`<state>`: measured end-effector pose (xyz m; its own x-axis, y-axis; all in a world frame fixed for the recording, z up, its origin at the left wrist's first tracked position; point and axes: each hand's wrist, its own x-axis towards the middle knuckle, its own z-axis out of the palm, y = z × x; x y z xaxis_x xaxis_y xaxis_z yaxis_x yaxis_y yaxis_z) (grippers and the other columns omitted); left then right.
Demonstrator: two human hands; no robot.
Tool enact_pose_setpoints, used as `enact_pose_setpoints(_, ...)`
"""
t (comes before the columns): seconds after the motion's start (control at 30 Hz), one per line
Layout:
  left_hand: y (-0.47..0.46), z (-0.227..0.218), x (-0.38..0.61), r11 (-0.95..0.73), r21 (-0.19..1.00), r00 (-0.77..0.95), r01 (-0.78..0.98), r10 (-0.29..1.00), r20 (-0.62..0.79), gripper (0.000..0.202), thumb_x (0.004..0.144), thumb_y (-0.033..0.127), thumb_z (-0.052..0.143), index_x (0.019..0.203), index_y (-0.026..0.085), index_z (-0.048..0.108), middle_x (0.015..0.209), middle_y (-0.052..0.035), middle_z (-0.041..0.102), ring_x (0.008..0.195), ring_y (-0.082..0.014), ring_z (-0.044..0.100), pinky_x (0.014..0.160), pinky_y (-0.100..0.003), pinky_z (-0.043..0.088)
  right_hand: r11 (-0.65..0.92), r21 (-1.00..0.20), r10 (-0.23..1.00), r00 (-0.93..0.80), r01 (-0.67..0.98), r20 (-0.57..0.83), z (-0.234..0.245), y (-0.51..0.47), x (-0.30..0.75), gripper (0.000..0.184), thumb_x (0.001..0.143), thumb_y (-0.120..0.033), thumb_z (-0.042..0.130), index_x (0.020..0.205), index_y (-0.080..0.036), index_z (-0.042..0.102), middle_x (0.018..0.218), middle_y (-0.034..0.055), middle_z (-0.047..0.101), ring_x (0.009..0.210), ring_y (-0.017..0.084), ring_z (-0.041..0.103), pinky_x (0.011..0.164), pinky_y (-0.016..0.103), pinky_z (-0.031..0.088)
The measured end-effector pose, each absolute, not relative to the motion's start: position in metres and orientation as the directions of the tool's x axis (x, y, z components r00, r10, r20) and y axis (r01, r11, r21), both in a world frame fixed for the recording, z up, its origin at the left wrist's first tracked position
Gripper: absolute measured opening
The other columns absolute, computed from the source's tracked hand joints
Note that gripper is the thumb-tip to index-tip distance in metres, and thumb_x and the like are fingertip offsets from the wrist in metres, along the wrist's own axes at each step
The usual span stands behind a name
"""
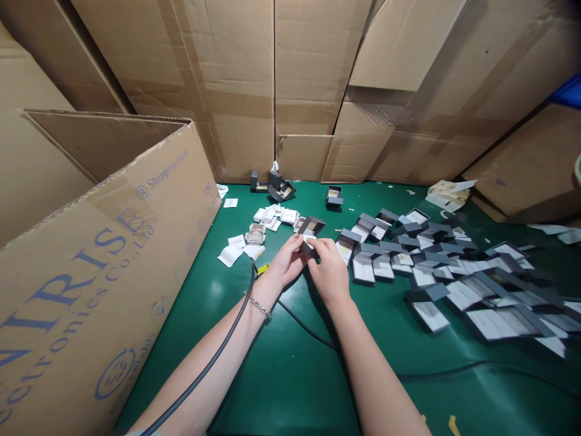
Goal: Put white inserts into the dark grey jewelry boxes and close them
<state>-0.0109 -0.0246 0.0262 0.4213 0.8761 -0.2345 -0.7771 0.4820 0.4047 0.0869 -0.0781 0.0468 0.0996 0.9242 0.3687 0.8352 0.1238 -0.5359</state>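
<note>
A small dark box [313, 226] with its lid raised is held between both hands over the green table. My left hand [290, 260] grips it from the left side, fingers curled around it. From the right, my right hand [330, 266] has its fingers closed on the box's near edge, where a bit of white shows inside. My fingers hide most of the box's lower part. Just beyond my left hand lie white folded papers [271, 213] and a small pale tray-like insert [256, 234]. Right of my right hand stand several open dark boxes with white inside [364, 266].
A large printed carton [113, 272] fills the left. Cardboard [236, 79] walls the back of the green table [290, 375]. More dark boxes [281, 189] stand at the back. A black cable [213, 357] crosses my left forearm. Crumpled packaging [448, 195] lies at back right.
</note>
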Motion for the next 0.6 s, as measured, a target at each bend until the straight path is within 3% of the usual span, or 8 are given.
enact_pose_setpoints(0.1,-0.0225,0.027,-0.0118,0.462,0.367,0.397,-0.807,0.886,-0.241,0.004,0.077,0.01,0.059,0.08,0.011,0.058,0.073,-0.0019,0.061,0.067,-0.008,0.057,0.068,-0.02,0.045,0.151,-0.513,0.9,0.097,0.845,0.425,0.0476,-0.0794,0.0837,0.033,0.083,-0.016,0.044,0.114,-0.021,0.055,0.12,0.0066,0.056,0.095,0.017,0.059,0.068,0.026,0.047)
enact_pose_setpoints(0.3,-0.0226,0.0286,-0.0132,0.442,0.363,0.367,-0.82,0.894,-0.258,0.002,0.077,0.011,0.059,0.079,0.012,0.058,0.069,-0.0012,0.06,0.063,-0.0084,0.056,0.063,-0.02,0.045,0.123,-0.413,0.919,0.053,0.902,0.39,0.0506,-0.08,0.0859,0.024,0.085,-0.017,0.045,0.105,-0.019,0.057,0.109,0.0059,0.06,0.082,0.017,0.06,0.06,0.027,0.045)
enact_pose_setpoints(0.6,-0.0229,0.0299,-0.0117,0.433,0.4,0.357,-0.808,0.899,-0.252,0.006,0.077,0.013,0.06,0.073,0.012,0.056,0.067,-0.0003,0.057,0.06,-0.0077,0.054,0.063,-0.019,0.044,0.115,-0.402,0.924,0.051,0.908,0.38,0.055,-0.0823,0.0823,0.026,0.085,-0.02,0.044,0.107,-0.019,0.056,0.11,0.0073,0.059,0.08,0.017,0.06,0.056,0.026,0.044)
